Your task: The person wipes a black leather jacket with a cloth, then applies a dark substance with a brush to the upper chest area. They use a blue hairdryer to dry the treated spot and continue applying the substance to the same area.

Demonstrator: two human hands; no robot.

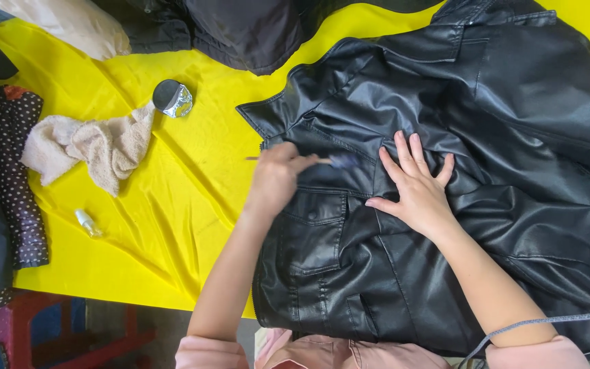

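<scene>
A beige towel (90, 147) and small tin (172, 98) lie on the yellow surface (192, 198). The left hand (276, 179), fingers curled, grips a thin brush (322, 161) against the black jacket (445, 171). The right hand (414, 186) presses flat, fingers spread, on the jacket.

black jacket (445, 137), yellow cloth (192, 171), beige towel (97, 147)

Motion-blurred brush (322, 161) tip; black jacket (445, 205) cropped at right edge.
</scene>
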